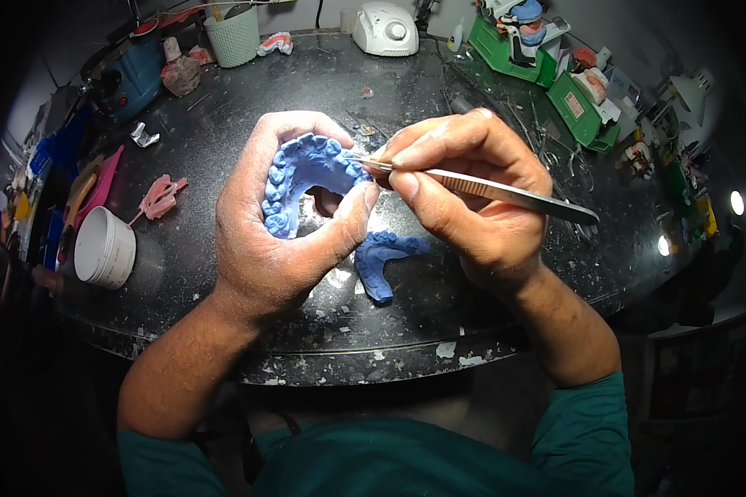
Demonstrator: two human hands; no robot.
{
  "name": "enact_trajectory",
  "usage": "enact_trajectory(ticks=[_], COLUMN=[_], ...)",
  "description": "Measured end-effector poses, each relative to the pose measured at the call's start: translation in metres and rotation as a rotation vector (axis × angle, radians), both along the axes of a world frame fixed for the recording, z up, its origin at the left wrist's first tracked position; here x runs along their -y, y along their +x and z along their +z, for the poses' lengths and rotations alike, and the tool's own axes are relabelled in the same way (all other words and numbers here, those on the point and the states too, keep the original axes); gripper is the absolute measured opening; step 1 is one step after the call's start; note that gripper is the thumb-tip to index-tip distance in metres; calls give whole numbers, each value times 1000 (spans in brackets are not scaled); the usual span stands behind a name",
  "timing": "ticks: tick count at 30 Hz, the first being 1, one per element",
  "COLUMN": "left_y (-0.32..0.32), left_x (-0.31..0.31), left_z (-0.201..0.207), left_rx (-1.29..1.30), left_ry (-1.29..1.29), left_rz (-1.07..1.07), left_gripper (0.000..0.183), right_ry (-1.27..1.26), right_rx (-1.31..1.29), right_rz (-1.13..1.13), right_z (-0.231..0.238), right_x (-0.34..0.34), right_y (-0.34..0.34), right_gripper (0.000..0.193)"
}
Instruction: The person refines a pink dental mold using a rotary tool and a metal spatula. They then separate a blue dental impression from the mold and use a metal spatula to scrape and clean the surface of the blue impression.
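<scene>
Grip of the left hand [261, 261] curls around a blue dental model [311, 171], held above the counter [191, 311]; the right hand [493, 211] pinches a metal tool [493, 190] (ribbed along its side), tip at the model's right side. Nearer lies another blue piece [375, 267].

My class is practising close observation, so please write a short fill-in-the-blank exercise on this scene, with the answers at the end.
1. The left hand holds a dental model coloured ____.
2. The right hand grips a slim metal tool whose thin tip points toward the person's ____ side.
3. The round tub near the left side of the table is coloured ____.
4. The bins at the back right are coloured ____.

Missing words: blue; left; white; green.
</scene>
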State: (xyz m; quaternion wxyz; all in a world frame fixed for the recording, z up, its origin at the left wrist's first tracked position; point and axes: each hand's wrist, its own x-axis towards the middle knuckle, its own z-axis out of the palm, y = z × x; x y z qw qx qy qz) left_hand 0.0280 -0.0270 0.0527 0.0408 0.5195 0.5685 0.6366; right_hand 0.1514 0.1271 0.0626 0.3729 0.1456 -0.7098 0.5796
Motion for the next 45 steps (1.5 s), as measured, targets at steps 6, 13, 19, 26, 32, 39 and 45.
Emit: enact_trajectory(ticks=[6, 13, 19, 26, 32, 39, 45], left_y=[2, -6, -12, -15, -12, -2, -3], left_x=[0, -1, -10, -11, -10, -8, -6], left_z=[2, -1, -1, -3, -2, 2, 1], left_rx=[34, 258, -33, 794, 854, 650, 797], left_ry=[0, 40, -80, -30, 31, -3, 21], left_rz=[-31, -197, -23, -385, -420, -372, -413], left_gripper=[39, 39, 20, 37, 58, 74, 75], right_ry=[12, -12, -115, -34, -55, -84, -33], right_rx=[-19, -54, -107, -58, -19, 38, 63], right_rz=[14, -127, -153, -64, -87, -32, -60], right_z=[0, -2, 2, -3, -8, -5, -3], right_x=[-4, -6, -7, -8, -1, -1, 1], right_y=[1, 3, -1, -1, -4, 0, 1], right_gripper=[13, 15, 14, 15, 16, 13, 14])
